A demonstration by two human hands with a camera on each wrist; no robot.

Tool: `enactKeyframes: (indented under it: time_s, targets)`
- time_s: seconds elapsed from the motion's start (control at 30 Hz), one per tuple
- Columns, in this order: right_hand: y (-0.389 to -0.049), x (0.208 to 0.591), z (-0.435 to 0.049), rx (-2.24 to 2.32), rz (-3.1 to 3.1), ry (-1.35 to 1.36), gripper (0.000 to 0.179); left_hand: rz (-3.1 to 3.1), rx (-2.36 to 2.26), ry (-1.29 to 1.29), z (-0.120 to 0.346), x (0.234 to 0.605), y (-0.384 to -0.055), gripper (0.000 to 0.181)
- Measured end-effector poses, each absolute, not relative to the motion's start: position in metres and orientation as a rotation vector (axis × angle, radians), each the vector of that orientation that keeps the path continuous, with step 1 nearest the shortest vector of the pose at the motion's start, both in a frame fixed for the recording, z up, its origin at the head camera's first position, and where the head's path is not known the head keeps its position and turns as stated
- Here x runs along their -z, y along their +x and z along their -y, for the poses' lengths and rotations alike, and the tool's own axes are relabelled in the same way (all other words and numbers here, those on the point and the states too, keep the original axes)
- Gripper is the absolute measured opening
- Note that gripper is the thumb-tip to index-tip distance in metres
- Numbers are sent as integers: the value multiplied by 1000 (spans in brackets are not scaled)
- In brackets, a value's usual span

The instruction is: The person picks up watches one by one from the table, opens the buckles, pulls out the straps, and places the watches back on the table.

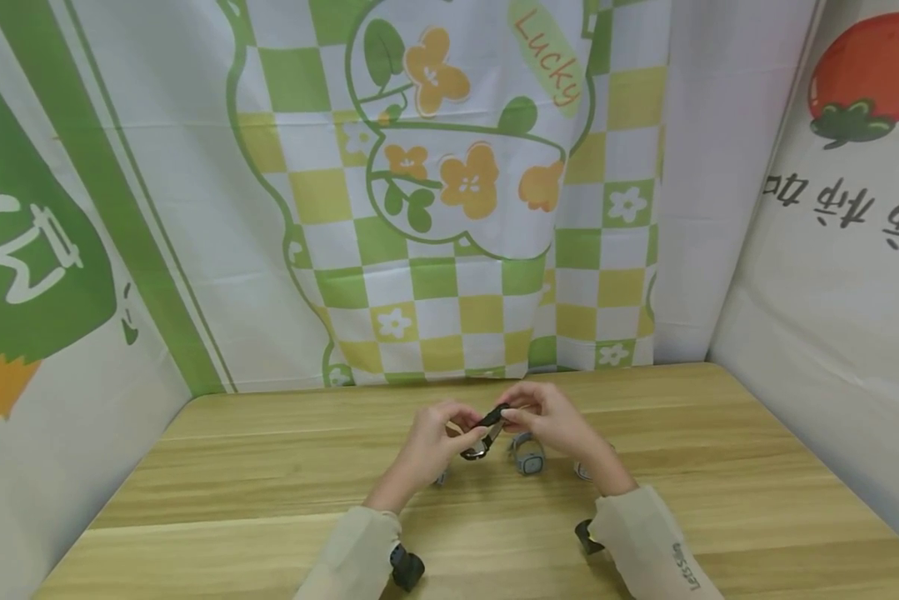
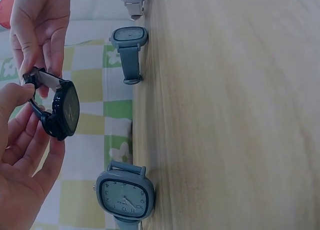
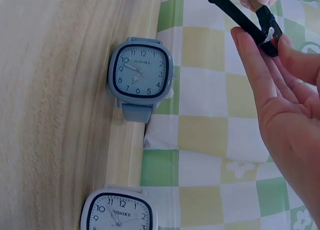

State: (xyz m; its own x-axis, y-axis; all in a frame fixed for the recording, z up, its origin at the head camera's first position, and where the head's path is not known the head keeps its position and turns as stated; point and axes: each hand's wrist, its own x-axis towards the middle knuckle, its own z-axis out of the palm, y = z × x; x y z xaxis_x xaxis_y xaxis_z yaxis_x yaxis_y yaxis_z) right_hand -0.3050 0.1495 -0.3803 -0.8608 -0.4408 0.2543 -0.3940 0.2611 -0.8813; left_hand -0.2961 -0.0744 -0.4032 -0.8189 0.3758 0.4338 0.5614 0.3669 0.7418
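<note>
A black wristwatch (image 1: 476, 452) is held up over the table between both hands, its band bent into a loop. My left hand (image 1: 428, 448) grips it, with the thumb on the band and fingers beneath, near the dark round case (image 2: 71, 109). My right hand (image 1: 552, 422) pinches the far end of the black strap (image 3: 239, 18) between thumb and fingers. Just beyond the held watch on the table stands a blue-grey square watch (image 1: 529, 463). In the right wrist view its numbered dial (image 3: 141, 72) faces the camera.
A white square watch (image 3: 120, 215) sits farther right, partly hidden by my right wrist in the head view. Another grey-blue watch (image 2: 125, 197) stands by my left hand. The wooden table (image 1: 269, 483) meets a checked curtain (image 1: 434, 308) at its back edge.
</note>
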Motion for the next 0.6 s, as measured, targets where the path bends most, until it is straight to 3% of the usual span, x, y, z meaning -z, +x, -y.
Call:
enactKeyframes:
  time_s: [0.6]
  targets:
    - [-302,382,-150,1636,-2475,-888,19,2421,1421,-852,73,402,-295,7]
